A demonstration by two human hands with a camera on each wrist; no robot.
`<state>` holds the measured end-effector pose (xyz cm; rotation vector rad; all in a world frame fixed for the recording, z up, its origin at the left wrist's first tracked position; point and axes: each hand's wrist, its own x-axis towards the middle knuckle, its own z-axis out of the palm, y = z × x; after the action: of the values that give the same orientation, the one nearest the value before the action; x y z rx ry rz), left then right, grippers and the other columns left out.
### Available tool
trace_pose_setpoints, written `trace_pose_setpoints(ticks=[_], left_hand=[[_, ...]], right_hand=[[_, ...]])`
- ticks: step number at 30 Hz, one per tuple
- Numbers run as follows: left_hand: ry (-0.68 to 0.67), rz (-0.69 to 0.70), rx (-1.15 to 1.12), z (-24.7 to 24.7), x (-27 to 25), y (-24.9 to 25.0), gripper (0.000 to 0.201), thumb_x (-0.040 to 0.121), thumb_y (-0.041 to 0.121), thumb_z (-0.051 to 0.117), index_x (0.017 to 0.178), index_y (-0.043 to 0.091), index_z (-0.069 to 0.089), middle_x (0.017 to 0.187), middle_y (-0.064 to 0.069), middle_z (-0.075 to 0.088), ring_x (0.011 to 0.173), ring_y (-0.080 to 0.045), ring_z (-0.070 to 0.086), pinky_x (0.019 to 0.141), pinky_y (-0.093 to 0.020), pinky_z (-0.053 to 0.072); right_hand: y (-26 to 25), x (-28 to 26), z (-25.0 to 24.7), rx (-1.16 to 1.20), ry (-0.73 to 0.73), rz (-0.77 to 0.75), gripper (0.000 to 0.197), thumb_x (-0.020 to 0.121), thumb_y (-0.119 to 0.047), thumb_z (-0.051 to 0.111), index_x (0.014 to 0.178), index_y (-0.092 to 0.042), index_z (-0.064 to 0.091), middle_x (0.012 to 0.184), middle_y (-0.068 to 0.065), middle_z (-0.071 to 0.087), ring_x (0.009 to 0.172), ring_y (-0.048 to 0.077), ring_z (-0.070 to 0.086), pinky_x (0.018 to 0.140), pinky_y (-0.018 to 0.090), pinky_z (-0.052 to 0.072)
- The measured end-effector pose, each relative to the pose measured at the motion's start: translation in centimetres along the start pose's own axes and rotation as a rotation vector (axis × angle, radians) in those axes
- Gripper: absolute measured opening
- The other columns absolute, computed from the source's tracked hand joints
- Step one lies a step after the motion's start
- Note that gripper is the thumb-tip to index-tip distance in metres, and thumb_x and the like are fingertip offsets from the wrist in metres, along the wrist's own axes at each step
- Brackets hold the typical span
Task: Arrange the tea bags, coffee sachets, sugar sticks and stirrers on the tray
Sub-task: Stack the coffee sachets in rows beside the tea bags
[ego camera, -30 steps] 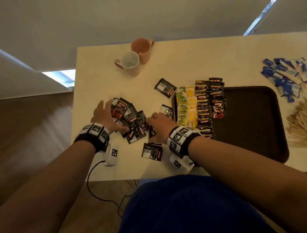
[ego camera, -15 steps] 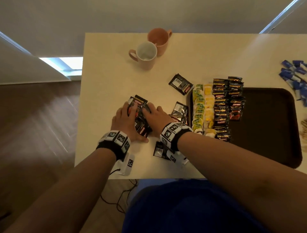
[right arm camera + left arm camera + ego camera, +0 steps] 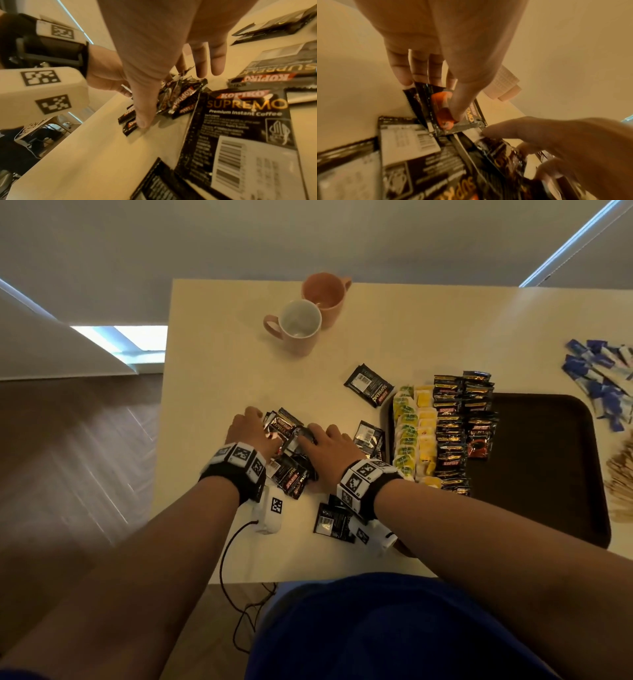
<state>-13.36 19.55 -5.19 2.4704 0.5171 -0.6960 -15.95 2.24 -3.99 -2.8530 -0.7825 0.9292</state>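
The left hand [image 3: 247,433] lies on the left side of a heap of black coffee sachets [image 3: 289,460] on the table [image 3: 219,378]; in the left wrist view its fingers [image 3: 402,70] reach nearly straight onto the top edge of 1 sachet [image 3: 443,108] while the thumb presses that sachet's orange print, a loose pinch. The right hand [image 3: 329,450] covers the heap's right side, with fingers spread and only slightly bent; its thumb [image 3: 144,116] pushes against the bunched sachets [image 3: 178,97], and whether it truly clasps any of them cannot be told. How many sachets the heap holds is unclear, since both hands hide much of it. 3 more sachets lie loose: 1 [image 3: 369,385] beyond the heap, 1 [image 3: 368,438] between the right hand and the tray [image 3: 548,467], and 1 [image 3: 330,520] partly under the right wrist. On the tray's left part stand 2 rows of tea bags [image 3: 416,433], green and yellow, beside 2 rows of dark sachets [image 3: 459,426]; their counts are too small to read. The blue sugar sticks [image 3: 603,374] and wooden stirrers [image 3: 620,474] lie off the tray, cut by the right edge. 2 pink mugs [image 3: 308,316] stand touching at the far side
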Motion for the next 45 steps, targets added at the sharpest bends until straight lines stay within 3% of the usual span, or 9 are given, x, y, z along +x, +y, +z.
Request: trace_pose_setpoints(ticks=[3,10,17,20,23,27,38,42,45], left_hand=[[-0.043,-0.019,0.016,-0.5,0.3,0.2,0.048,0.083,0.026,0.078,0.123,0.012,0.056,0.12,-0.009,0.066,0.108,-0.027,0.062,0.079,-0.028,0.041],[-0.002,-0.076,-0.178,-2.2,-1.2,-2.0,0.034,0.089,0.019,0.069,0.12,0.009,0.06,0.117,-0.013,0.066,0.106,-0.032,0.062,0.089,-0.036,0.047],[0.076,-0.183,-0.409,-2.7,-4.1,-4.4,0.033,0.086,0.019,0.069,0.116,0.011,0.058,0.104,-0.004,0.062,0.093,-0.024,0.058,0.084,-0.034,0.046],[0.055,-0.204,-0.585,-2.2,-4.4,-6.0,0.039,0.069,0.029,0.071,0.107,0.021,0.064,0.1,-0.003,0.073,0.09,-0.025,0.072,0.086,-0.046,0.058],[0.083,-0.216,-0.729,-2.4,-5.1,-5.9,0.018,0.085,0.007,0.064,0.101,0.016,0.065,0.099,-0.009,0.075,0.082,-0.025,0.076,0.084,-0.047,0.06],[0.139,-0.194,-0.814,-2.2,-5.5,-5.4,0.023,0.092,-0.002,0.056,0.11,0.007,0.066,0.102,-0.012,0.074,0.076,-0.018,0.071,0.074,-0.034,0.06],[0.062,-0.209,-0.999,-2.2,-5.7,-4.9,0.022,0.095,0.0,0.058,0.109,0.012,0.07,0.087,-0.01,0.066,0.067,-0.017,0.065,0.074,-0.034,0.058],[-0.058,-0.256,-1.192,-2.4,-6.0,-2.8,0.025,0.101,0.02,0.049,0.098,0.006,0.07,0.079,-0.011,0.066,0.058,-0.02,0.064,0.058,-0.03,0.056],[-0.133,-0.262,-1.34,-2.5,-6.3,-1.5,0.035,0.099,0.022,0.046,0.085,0.008,0.075,0.082,-0.011,0.072,0.068,-0.023,0.068,0.063,-0.034,0.056]], right_hand=[[-0.1,0.2,0.0,-0.031,0.017,-0.021,0.098,0.071,-0.059,0.077,0.147,-0.017,0.03,0.15,0.01,0.027,0.127,0.034,0.037,0.103,0.045,0.042],[-0.1,0.3,-1.4,-0.085,0.062,-0.15,0.093,0.074,-0.065,0.071,0.144,-0.015,0.036,0.151,0.009,0.028,0.131,0.033,0.033,0.106,0.045,0.037],[-2.9,1.3,-0.8,-0.323,0.018,-0.462,0.077,0.083,-0.036,0.074,0.148,-0.018,0.036,0.148,0.008,0.038,0.134,0.032,0.036,0.11,0.046,0.034],[-3.5,1.6,-0.9,-0.361,0.017,-0.482,0.066,0.088,-0.03,0.069,0.146,-0.02,0.039,0.144,0.007,0.044,0.129,0.031,0.04,0.108,0.046,0.036],[-4.0,1.6,-1.0,-0.433,0.026,-0.522,0.053,0.091,-0.027,0.065,0.141,-0.016,0.048,0.137,0.009,0.052,0.123,0.031,0.046,0.103,0.046,0.04],[-4.0,1.6,-1.2,-0.478,0.064,-0.58,0.031,0.096,-0.024,0.057,0.124,-0.012,0.061,0.115,0.007,0.066,0.11,0.029,0.053,0.096,0.041,0.043],[-1.6,2.6,-4.3,0.366,0.136,-0.199,0.025,0.1,-0.018,0.051,0.118,-0.01,0.067,0.111,0.009,0.065,0.104,0.026,0.057,0.087,0.033,0.044],[0.3,1.5,-6.0,0.663,0.164,-0.133,0.025,0.091,-0.02,0.067,0.116,-0.013,0.067,0.102,0.001,0.067,0.087,0.013,0.059,0.08,0.027,0.046],[1.4,0.8,-6.5,0.764,0.103,-0.13,0.022,0.091,-0.017,0.067,0.112,-0.012,0.069,0.086,-0.007,0.065,0.071,0.002,0.057,0.068,0.018,0.046]])
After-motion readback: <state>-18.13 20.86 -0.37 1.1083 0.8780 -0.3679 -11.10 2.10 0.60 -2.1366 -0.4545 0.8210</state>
